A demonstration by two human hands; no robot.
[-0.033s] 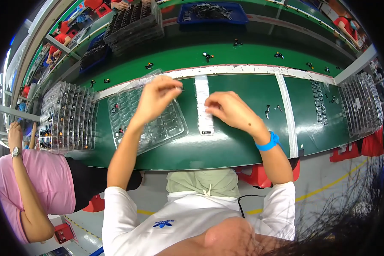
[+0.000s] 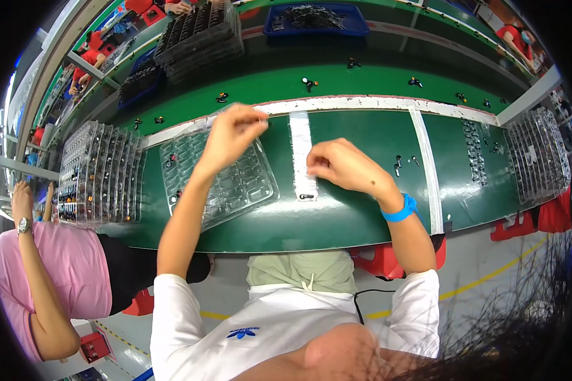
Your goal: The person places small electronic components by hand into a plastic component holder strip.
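My left hand [image 2: 235, 134] hovers over the far right corner of a clear plastic tray [image 2: 254, 189] with moulded pockets. Its thumb and forefinger are pinched together; whatever they hold is too small to make out. To the right, my right hand [image 2: 346, 166], with a blue wristband [image 2: 400, 209], is closed beside a white strip [image 2: 302, 143] on the green table. Its fingertips are curled at the strip's right edge, and what is between them is hidden. A small black part [image 2: 307, 197] lies on the strip's near end. Two small dark parts sit in the tray's left side.
Stacked clear trays [image 2: 98, 174] stand at left, and another stack [image 2: 539, 155] at far right. Small parts [image 2: 398, 166] lie right of my right hand. Beyond the white ledge [image 2: 356, 103], a green belt carries scattered parts. A co-worker in pink [image 2: 63, 267] is at left.
My left hand has shifted slightly up and away, its fingertips moving a little left. My right fingertips have moved slightly right and curled in more.
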